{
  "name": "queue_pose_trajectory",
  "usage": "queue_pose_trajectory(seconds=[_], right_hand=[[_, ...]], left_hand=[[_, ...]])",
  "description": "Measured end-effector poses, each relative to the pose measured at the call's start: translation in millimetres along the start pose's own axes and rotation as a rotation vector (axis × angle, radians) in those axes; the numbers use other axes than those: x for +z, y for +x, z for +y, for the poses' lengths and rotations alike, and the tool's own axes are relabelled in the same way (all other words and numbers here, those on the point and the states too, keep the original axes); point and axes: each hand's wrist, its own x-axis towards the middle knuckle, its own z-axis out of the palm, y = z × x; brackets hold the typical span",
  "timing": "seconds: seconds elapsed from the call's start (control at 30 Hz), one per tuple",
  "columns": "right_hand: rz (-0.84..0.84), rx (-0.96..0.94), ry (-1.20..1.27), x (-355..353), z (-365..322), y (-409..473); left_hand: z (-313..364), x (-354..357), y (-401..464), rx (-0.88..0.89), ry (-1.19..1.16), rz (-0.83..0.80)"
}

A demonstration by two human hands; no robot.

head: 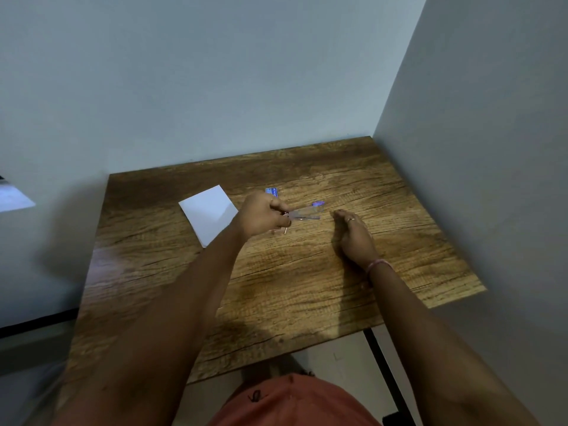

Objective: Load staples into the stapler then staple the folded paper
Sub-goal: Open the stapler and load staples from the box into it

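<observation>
My left hand grips the rear end of a small stapler with a clear body and a blue tip, held just above the wooden table. The stapler is blurred, and a thin metal piece hangs below my fingers. My right hand lies to the right of the stapler with straight fingers, its edge resting on the table, apart from the stapler. A folded white paper lies to the left, partly behind my left forearm. A small blue staple box sits beyond my left hand.
The table stands in a corner, with grey walls behind and close on the right. Its black metal leg shows below the front right edge. A pale ledge is at the far left.
</observation>
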Motion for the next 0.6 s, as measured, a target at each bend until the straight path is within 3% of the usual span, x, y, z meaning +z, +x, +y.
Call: queue_pose_trajectory(seconds=[0.1,0.27,0.4,0.6], right_hand=[[-0.102,0.056,0.074,-7,-1,3],[-0.144,0.147,0.396,-14,-22,2],[-0.192,0.104,0.669,-28,-53,-3],[-0.205,-0.025,0.805,-53,-99,-4]], left_hand=[[-5,0,-10,-0.243,-0.752,-0.054],[-14,5,-21,-0.339,-1.389,-0.239],[-17,13,-27,-0.422,-1.603,-0.28],[-15,20,-31,-0.421,-1.698,-0.319]])
